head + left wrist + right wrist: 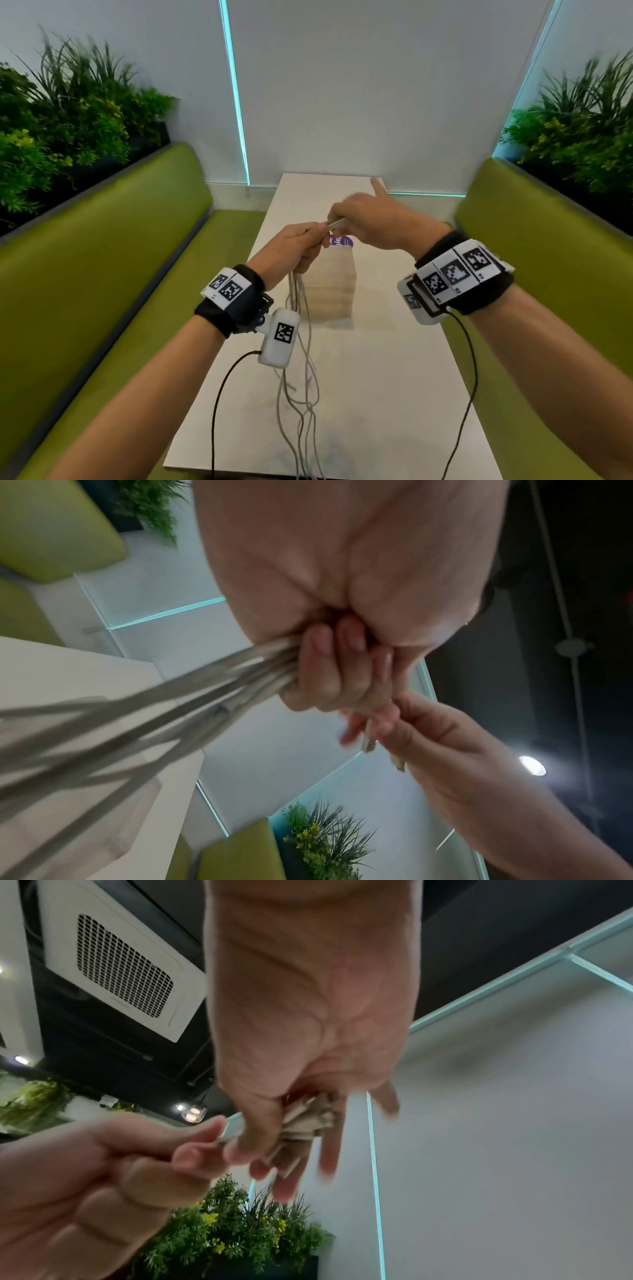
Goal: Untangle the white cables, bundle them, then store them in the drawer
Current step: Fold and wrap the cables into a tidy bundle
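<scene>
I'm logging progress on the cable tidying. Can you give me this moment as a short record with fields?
left hand: grips the white cables in a fist
right hand: pinches the cable ends, one finger pointing away
cables: gathered at the top, hanging loose down to the white table
wooden box: on the table behind the cables
stage: not yet bundled

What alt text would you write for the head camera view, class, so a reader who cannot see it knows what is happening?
Two hands held above a white table grip a bunch of white cables: the left hand clasps the strands, which dangle to the table's near edge, while the right hand pinches their ends. A small wooden drawer box stands behind, between green benches.
</scene>
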{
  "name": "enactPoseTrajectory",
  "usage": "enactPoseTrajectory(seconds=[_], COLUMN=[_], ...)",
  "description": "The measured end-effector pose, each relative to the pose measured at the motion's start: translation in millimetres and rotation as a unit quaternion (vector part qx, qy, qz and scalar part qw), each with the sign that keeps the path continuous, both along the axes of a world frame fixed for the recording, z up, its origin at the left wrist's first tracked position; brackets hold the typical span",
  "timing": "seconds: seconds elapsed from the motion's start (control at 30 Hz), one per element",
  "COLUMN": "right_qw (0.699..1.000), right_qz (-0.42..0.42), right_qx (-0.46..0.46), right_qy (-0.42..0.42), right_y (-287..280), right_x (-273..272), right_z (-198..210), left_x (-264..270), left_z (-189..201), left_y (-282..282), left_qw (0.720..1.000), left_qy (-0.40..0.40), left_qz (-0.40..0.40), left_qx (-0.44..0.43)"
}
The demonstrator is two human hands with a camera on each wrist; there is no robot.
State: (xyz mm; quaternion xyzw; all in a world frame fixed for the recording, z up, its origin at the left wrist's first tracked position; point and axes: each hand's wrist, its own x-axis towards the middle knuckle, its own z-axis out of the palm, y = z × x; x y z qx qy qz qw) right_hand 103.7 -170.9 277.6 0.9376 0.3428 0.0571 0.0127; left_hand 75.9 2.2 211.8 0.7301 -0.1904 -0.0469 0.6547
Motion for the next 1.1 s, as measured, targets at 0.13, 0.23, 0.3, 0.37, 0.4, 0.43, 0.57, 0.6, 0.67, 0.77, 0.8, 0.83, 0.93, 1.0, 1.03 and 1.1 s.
enactPoseTrajectory(seconds=[0.13,0.23,0.3,0.37,0.4,0.43,0.57,0.6,0.67,0.77,0.8,0.83,0.93,1.0,1.03,1.1], right_qw=[0.999,0.997,0.994,0.989,0.987,0.988,0.996,0.997,0.997,0.997,0.997,0.997,0.992,0.981,0.973,0.958], right_qz=[-0.008,0.005,0.007,-0.009,-0.016,-0.021,-0.015,-0.014,-0.018,-0.025,-0.028,-0.03,-0.034,-0.04,-0.044,-0.048], right_qx=[0.042,0.075,0.102,0.137,0.145,0.138,0.066,0.057,0.05,0.059,0.062,0.065,0.108,0.171,0.2,0.235], right_qy=[0.035,0.013,0.024,0.055,0.061,0.06,0.054,0.058,0.054,0.039,0.037,0.037,0.047,0.077,0.102,0.159], right_y=[-4,-6,-8,-9,-9,-9,-2,1,3,-1,-3,-4,-6,-5,-1,9], right_x=[-4,-5,-5,-6,-7,-8,-11,-11,-13,-15,-15,-15,-13,-12,-13,-18], right_z=[15,27,31,32,33,33,35,36,40,48,49,49,45,36,28,6], left_x=[-7,-14,-14,-15,-15,-13,-7,-5,-6,-10,-13,-15,-16,-13,-10,-4], left_z=[-13,-27,-33,-32,-29,-25,-11,-10,-10,-18,-20,-22,-21,-10,-4,4], left_y=[2,-2,-5,-8,-9,-8,-12,-15,-22,-22,-22,-21,-20,-21,-21,-24], left_qw=[1.0,0.998,0.996,0.995,0.994,0.991,0.977,0.974,0.974,0.989,0.991,0.991,0.982,0.966,0.956,0.94], left_qy=[0.002,0.01,0.0,-0.021,-0.041,-0.062,-0.147,-0.167,-0.172,-0.11,-0.101,-0.098,-0.092,-0.098,-0.1,-0.1], left_qz=[-0.018,-0.036,-0.025,0.019,0.053,0.091,0.155,0.149,0.143,0.098,0.087,0.085,0.13,0.171,0.19,0.217], left_qx=[-0.026,-0.058,-0.088,-0.097,-0.087,-0.073,-0.006,0.025,0.048,-0.014,-0.024,-0.032,-0.098,-0.167,-0.199,-0.243])
